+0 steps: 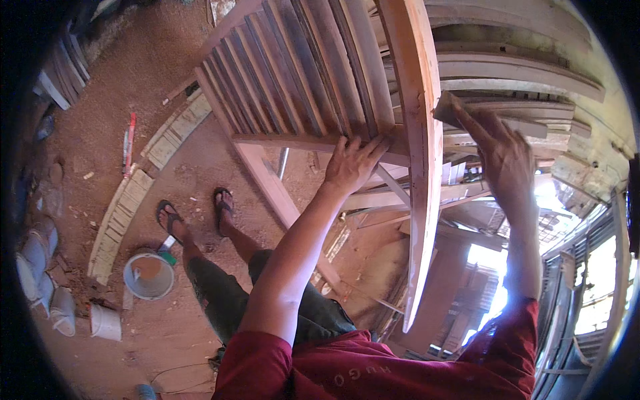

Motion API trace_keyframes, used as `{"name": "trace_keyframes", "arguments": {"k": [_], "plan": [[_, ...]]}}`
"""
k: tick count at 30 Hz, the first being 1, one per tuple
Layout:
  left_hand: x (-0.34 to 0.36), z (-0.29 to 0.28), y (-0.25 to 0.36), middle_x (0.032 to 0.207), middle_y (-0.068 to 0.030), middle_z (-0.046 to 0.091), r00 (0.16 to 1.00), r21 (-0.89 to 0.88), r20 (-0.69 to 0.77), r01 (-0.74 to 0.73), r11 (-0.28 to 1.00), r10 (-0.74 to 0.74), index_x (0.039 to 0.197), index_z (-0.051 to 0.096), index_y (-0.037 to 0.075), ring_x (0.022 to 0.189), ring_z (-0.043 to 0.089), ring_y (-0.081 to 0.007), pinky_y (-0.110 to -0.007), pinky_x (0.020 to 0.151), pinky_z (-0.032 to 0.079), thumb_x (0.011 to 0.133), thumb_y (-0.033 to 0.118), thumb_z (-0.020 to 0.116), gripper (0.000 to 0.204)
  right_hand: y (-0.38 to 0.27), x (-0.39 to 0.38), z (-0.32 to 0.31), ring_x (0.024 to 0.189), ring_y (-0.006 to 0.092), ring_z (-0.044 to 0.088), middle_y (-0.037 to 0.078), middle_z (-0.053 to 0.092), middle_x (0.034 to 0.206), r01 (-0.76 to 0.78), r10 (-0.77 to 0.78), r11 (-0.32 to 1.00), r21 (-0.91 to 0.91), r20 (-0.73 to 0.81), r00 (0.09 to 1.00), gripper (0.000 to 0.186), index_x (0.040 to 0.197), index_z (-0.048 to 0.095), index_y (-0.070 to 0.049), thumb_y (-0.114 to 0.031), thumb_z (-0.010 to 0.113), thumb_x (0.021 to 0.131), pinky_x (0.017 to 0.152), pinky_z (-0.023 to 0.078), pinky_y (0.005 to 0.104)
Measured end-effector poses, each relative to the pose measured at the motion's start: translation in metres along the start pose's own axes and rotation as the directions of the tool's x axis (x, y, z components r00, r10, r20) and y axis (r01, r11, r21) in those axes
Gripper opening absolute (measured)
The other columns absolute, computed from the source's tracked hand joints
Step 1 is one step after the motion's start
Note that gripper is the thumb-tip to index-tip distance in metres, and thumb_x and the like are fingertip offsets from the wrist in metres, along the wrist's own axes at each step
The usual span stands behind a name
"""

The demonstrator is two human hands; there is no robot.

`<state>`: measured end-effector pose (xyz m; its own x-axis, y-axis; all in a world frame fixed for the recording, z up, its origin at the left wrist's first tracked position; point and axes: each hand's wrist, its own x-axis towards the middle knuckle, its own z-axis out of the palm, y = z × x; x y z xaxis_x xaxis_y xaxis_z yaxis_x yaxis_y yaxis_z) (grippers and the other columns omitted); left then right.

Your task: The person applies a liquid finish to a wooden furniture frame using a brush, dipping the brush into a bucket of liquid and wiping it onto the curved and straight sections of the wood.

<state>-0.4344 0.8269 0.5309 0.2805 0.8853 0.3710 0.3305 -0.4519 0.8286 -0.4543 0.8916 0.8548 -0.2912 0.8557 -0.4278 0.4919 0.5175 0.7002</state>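
Note:
A slatted wooden frame [303,70] stands in front of me, its angled slats set between rails and a long upright board [421,167]. My left hand [353,163] grips the frame's lower rail [287,141], fingers curled over its edge and thumb hidden. In my right hand [503,160] is a small, dark, flat piece [450,110], pressed between the fingers and held at the right edge of the upright board. It looks like a sanding pad or folded sandpaper, but its exact kind is unclear.
Long boards [520,70] are stacked at the right. A bucket [149,275] with a cup-like thing inside stands left of my feet. Curved slatted pieces [120,227] and a red handsaw-like tool [129,143] lie on the dusty floor. White containers [105,323] sit at the lower left.

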Motion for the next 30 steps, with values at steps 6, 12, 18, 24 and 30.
{"name": "trace_keyframes", "arguments": {"k": [6, 12, 18, 24, 30], "plan": [[0.002, 0.014, -0.003, 0.135, 0.0035, 0.061, 0.995, -0.016, -0.104, -0.002, 1.0, 0.0, 0.141, 0.054, 0.026, 0.113, 0.058, -0.0243, -0.051, 0.098, 0.043, 0.088, 0.033, 0.067, 0.055, -0.005, 0.049, -0.012, 0.096, 0.0221, 0.064, 0.006, 0.063, 0.106, 0.226, -0.221, 0.924, -0.307, 0.051, 0.974, 0.044, 0.138, 0.058, -0.03, -0.023, 0.06, 0.094, 0.083, 0.05, 0.0406], [0.0, 0.03, 0.0, 0.135, 0.0027, 0.061, 0.971, 0.042, -0.239, -0.002, 0.999, 0.012, 0.137, 0.059, 0.023, 0.112, 0.057, -0.0231, -0.049, 0.097, 0.041, 0.084, 0.041, 0.073, 0.058, -0.012, 0.051, 0.013, 0.078, 0.0186, 0.063, 0.002, 0.061, 0.092, 0.195, -0.257, 0.877, -0.44, -0.086, 0.963, 0.035, 0.128, 0.066, -0.029, -0.03, 0.063, 0.093, 0.071, 0.049, 0.0371], [-0.001, 0.033, -0.005, 0.146, 0.0049, 0.054, 0.989, -0.029, -0.148, 0.027, 0.999, -0.031, 0.15, 0.045, 0.03, 0.123, 0.054, -0.0259, -0.056, 0.102, 0.043, 0.089, 0.039, 0.068, 0.065, -0.032, 0.041, -0.001, 0.099, 0.023, 0.069, 0.006, 0.064, 0.111, -0.004, 0.016, 0.892, -0.452, 0.024, 1.0, 0.038, 0.133, 0.057, -0.033, -0.018, 0.054, 0.098, 0.083, 0.054, 0.0423], [-0.006, 0.035, 0.004, 0.148, 0.0055, 0.052, 0.987, 0.002, -0.155, 0.031, 1.0, -0.031, 0.151, 0.042, 0.028, 0.119, 0.057, -0.0261, -0.055, 0.102, 0.043, 0.088, 0.04, 0.069, 0.069, -0.036, 0.041, 0.01, 0.092, 0.0241, 0.071, 0.007, 0.066, 0.108, 0.119, -0.146, 0.88, -0.46, -0.024, 0.989, 0.037, 0.13, 0.058, -0.031, -0.016, 0.056, 0.096, 0.081, 0.054, 0.0401], [0.0, 0.032, -0.002, 0.142, 0.0032, 0.058, 0.954, 0.018, -0.299, 0.038, 0.999, -0.031, 0.145, 0.051, 0.025, 0.113, 0.061, -0.0253, -0.053, 0.098, 0.043, 0.083, 0.038, 0.075, 0.068, -0.063, 0.031, -0.008, 0.092, 0.0238, 0.071, 0.008, 0.065, 0.107, 0.073, -0.098, 0.856, -0.511, -0.021, 0.995, 0.035, 0.128, 0.058, -0.029, -0.014, 0.055, 0.096, 0.081, 0.054, 0.0395]]}}
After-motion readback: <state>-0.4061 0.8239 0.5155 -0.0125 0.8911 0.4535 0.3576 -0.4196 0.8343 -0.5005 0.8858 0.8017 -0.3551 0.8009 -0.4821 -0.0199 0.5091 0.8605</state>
